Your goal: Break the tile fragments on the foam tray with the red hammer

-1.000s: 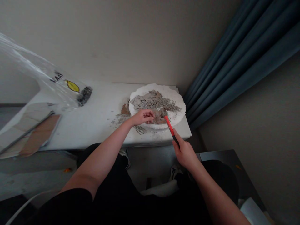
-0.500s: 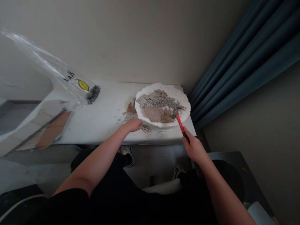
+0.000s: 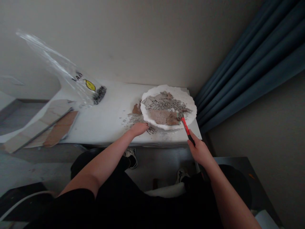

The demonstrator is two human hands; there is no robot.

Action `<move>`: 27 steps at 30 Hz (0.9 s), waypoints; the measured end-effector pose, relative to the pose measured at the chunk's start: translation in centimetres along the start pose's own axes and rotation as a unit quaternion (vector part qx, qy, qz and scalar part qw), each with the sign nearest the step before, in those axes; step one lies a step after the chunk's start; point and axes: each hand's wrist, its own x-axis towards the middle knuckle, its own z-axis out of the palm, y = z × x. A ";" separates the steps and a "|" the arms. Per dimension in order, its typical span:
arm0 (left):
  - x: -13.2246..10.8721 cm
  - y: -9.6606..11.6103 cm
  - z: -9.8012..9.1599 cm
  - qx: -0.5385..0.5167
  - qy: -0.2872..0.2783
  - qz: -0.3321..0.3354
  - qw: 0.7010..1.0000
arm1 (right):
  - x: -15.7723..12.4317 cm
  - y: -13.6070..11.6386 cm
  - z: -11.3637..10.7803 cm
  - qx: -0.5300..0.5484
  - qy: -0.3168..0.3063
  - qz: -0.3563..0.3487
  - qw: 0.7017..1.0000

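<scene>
The white foam disc with a ragged edge sits at the far right end of the white tabletop. It carries a band of crushed grey rubble and a torn brown sheet, which lies toward your side of the disc.

Your right hand is clenched around the lower handle of the red-handled hammer. The handle angles up and away from you, and the small metal head is at the brown sheet's right edge, near the disc's rim. Whether the head touches the sheet or the foam cannot be told from this view.

Your left hand holds nothing. It is relaxed and open, palm down, with the fingers just short of the disc. Loose grey crumbs and a brown fragment lie on the tabletop beside the disc.

Farther left on the tabletop are a clear plastic bag with a yellow oval mark and flat tan panels. A blue-grey curtain hangs to the right.
</scene>
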 end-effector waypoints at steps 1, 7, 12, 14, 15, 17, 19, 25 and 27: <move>0.0 0.0 -0.1 0.007 -0.005 0.005 1.000 | 0.0 0.0 0.0 -0.003 -0.004 0.002 1.000; 0.0 0.1 -0.1 -0.016 -0.009 -0.004 1.000 | 0.0 -0.1 -0.1 -0.015 -0.011 0.004 1.000; 0.1 -0.1 0.1 -0.007 -0.001 -0.031 1.000 | 0.0 0.0 -0.1 -0.025 -0.006 -0.004 1.000; -0.1 -0.5 -0.2 0.001 -0.008 -0.062 0.998 | 0.0 0.0 -0.1 -0.026 -0.006 -0.007 1.000; -0.2 -0.7 -0.6 0.003 -0.012 -0.082 0.997 | 0.0 0.0 -0.1 -0.027 -0.006 -0.008 1.000; -0.6 -1.5 -1.5 -0.003 -0.008 -0.119 0.993 | 0.0 0.0 -0.1 -0.032 -0.004 -0.010 0.999; -1.0 -2.5 -2.8 -0.024 0.025 -0.137 0.990 | 0.0 -0.1 -0.1 -0.042 -0.004 -0.006 0.999; -0.4 -2.1 -7.5 -0.215 0.164 -0.100 0.958 | -0.1 -0.8 -0.1 -0.049 -0.013 0.005 0.999; 0.9 -0.2 -8.5 -0.293 0.152 -0.056 0.942 | -0.1 -0.8 -0.1 -0.039 -0.014 0.002 0.999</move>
